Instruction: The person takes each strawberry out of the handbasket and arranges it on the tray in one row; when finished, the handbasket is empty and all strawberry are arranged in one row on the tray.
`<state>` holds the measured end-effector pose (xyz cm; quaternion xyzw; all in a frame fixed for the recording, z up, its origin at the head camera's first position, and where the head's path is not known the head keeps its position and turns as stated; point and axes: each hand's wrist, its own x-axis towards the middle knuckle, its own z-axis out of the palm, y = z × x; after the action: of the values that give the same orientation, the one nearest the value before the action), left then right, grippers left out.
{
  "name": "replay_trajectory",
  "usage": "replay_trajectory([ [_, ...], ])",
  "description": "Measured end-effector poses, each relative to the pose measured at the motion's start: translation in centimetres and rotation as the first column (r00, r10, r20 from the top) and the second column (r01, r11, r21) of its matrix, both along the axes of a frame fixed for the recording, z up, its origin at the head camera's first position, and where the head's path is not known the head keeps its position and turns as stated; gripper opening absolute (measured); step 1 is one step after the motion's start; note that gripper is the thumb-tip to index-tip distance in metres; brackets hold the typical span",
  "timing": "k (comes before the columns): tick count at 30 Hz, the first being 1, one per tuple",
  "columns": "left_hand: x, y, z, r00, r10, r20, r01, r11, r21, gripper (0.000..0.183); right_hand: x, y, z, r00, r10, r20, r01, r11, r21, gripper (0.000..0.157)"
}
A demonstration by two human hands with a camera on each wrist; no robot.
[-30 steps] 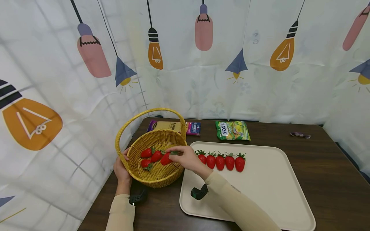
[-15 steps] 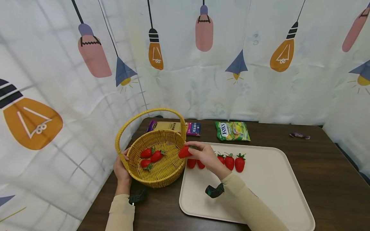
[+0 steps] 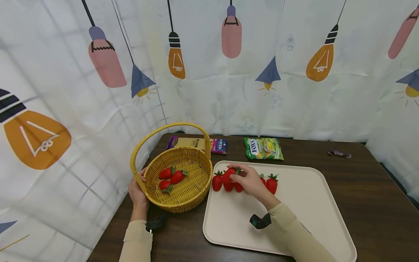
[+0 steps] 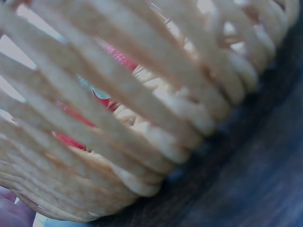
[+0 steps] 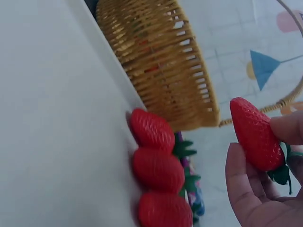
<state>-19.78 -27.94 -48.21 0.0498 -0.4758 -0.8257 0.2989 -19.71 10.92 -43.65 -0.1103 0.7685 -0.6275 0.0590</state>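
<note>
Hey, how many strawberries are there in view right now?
9 in view: one strawberry pinched in the right hand, three strawberries in the yellow wicker basket, and five strawberries in a row on the beige tray. The right hand may hide more there.

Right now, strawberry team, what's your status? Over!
Left hand holding basket, three strawberries inside. Right hand pinching another strawberry, raised over tray. Strawberry row close by, might get bumped.
</note>
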Motion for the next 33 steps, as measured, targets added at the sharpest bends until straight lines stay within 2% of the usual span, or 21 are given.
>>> replay_trajectory([
  [6, 0.0, 0.0, 0.0, 1.0, -0.002, 0.002, 0.002, 1.0, 0.004, 0.039, 0.2, 3.1, -0.5, 0.999, -0.048, -0.014, 0.048, 0.999, -0.01, 0.041],
  [10, 0.1, 0.0, 0.0, 1.0, -0.003, -0.004, 0.003, 1.0, -0.003, 0.039, 0.4, 5.1, -0.3, 0.996, -0.088, -0.014, 0.087, 0.995, -0.053, 0.04],
  [20, 0.1, 0.1, 0.2, 1.0, -0.007, -0.031, 0.008, 1.0, 0.024, 0.041, 0.8, 8.7, -1.1, 0.982, -0.172, 0.074, 0.179, 0.98, -0.092, 0.041],
  [30, 0.0, 0.1, 0.1, 1.0, -0.007, 0.002, 0.007, 1.0, 0.009, 0.041, 0.7, 12.4, -0.1, 0.96, -0.279, 0.028, 0.28, 0.953, -0.113, 0.052],
  [33, 0.0, 0.1, 0.1, 1.0, -0.006, 0.003, 0.006, 1.0, 0.004, 0.041, 0.8, 13.6, -0.1, 0.952, -0.305, 0.013, 0.305, 0.948, -0.09, 0.053],
])
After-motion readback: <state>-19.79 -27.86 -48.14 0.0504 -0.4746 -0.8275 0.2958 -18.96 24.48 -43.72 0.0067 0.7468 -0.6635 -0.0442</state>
